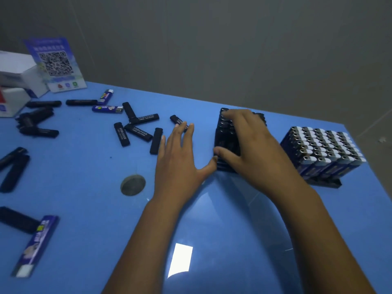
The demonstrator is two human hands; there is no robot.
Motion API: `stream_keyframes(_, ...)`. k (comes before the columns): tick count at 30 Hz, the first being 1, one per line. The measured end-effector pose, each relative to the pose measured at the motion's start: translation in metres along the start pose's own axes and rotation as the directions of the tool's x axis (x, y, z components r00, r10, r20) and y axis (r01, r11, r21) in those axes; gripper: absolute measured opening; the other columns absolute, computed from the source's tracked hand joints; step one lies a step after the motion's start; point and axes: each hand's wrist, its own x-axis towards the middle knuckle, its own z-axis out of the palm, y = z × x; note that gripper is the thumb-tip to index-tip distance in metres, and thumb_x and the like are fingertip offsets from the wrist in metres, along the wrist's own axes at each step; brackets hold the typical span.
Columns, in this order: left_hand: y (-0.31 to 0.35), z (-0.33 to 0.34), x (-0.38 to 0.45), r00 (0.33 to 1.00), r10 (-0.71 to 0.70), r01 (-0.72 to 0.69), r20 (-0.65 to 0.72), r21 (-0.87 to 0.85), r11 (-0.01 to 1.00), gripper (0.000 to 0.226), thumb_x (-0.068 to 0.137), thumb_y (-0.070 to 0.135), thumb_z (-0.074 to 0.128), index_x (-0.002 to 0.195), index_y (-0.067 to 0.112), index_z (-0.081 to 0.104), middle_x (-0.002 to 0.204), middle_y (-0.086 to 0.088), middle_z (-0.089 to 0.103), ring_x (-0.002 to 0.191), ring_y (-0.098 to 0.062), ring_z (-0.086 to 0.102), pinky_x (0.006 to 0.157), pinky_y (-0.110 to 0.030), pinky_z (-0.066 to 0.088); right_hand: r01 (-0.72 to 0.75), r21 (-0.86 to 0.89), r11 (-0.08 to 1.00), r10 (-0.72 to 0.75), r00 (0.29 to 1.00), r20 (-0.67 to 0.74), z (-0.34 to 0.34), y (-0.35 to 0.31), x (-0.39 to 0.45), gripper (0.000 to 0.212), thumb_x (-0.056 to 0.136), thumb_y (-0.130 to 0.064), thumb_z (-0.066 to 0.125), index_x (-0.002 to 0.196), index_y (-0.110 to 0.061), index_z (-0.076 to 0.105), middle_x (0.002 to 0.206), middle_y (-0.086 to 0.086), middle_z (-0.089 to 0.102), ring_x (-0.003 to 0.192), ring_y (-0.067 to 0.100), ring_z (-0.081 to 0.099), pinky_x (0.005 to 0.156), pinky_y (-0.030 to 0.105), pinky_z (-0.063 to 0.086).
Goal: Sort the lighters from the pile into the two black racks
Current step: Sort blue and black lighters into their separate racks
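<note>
Grey wall [233, 49] behind; glossy blue table [84, 187]; black lighters [135, 128] scattered.

R hand [250, 145] is covering most of the black-lighter rack [222, 132], so its fill isn't readable. Blue-lighter rack [326, 182]: only a base strip is showing under the lighters. Black lighters [12, 168] at L edge are blurring and getting cut off. White boxes [14, 71] are cropped too. QR card [56, 64] text is too blurry to read.
</note>
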Motion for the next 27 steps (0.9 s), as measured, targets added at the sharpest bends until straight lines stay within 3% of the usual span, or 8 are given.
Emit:
stream_keyframes(2,-0.005,-0.005,0.000,1.000,-0.018,0.018,0.005,-0.032,0.999,0.093,0.079,0.070,0.037,0.155,0.019,0.024,0.161,0.002,0.025,0.150,-0.012,0.016,0.125,-0.037,0.004,0.000,-0.014,1.000,0.001,0.999,0.032,0.009,-0.009,-0.003,0.069,0.087,-0.037,0.072,0.145,-0.020,0.040,0.146,-0.004,0.041,0.136,0.012,0.036,0.107,0.023,0.030)
stream_keyframes(5,-0.026,-0.022,0.002,0.999,-0.020,0.019,0.043,0.002,1.000,0.096,0.078,0.072,0.040,0.156,0.020,0.021,0.163,0.002,0.019,0.151,-0.013,0.012,0.125,-0.037,0.005,0.010,-0.043,0.999,-0.009,0.999,0.034,0.022,-0.023,-0.002,0.074,0.087,-0.041,0.071,0.148,-0.016,0.039,0.151,-0.001,0.039,0.142,0.014,0.032,0.117,0.029,0.028)
stream_keyframes(9,-0.073,-0.055,0.010,0.986,-0.137,0.132,0.090,0.057,0.990,0.097,0.085,0.065,0.057,0.158,0.019,0.013,0.165,-0.003,0.008,0.152,-0.021,0.004,0.124,-0.041,0.010,0.001,-0.051,0.999,0.001,0.999,0.039,0.033,-0.050,0.015,0.072,0.090,-0.042,0.068,0.149,-0.016,0.036,0.154,-0.001,0.035,0.144,0.014,0.029,0.117,0.027,0.024)
stream_keyframes(14,-0.116,-0.082,0.012,0.944,-0.256,0.246,0.210,0.073,0.967,0.102,0.086,0.068,0.054,0.158,0.021,-0.002,0.166,-0.009,-0.007,0.153,-0.026,-0.005,0.124,-0.041,0.008,-0.013,-0.002,1.000,0.013,0.999,0.040,0.045,-0.088,0.043,0.067,0.092,-0.045,0.063,0.148,-0.019,0.035,0.151,-0.006,0.034,0.140,0.012,0.031,0.113,0.025,0.028)
stream_keyframes(20,-0.131,-0.081,0.033,0.936,-0.200,0.198,0.288,0.038,0.980,0.102,0.086,0.070,0.050,0.158,0.020,-0.003,0.165,-0.014,-0.007,0.153,-0.024,-0.010,0.125,-0.039,-0.002,-0.028,0.065,0.997,0.027,0.999,0.023,0.050,-0.111,0.069,0.062,0.093,-0.044,0.063,0.145,-0.022,0.037,0.144,-0.011,0.036,0.130,0.002,0.033,0.097,0.018,0.031)
stream_keyframes(27,-0.141,-0.066,0.078,0.924,-0.155,0.177,0.349,-0.032,0.984,0.115,0.081,0.075,0.056,0.158,0.020,-0.009,0.165,-0.011,-0.015,0.152,-0.023,-0.014,0.124,-0.038,-0.003,-0.060,0.087,0.994,0.056,0.997,0.048,0.054,-0.097,0.097,0.058,0.091,-0.046,0.063,0.140,-0.023,0.040,0.142,-0.012,0.038,0.132,0.006,0.036,0.096,0.024,0.038)
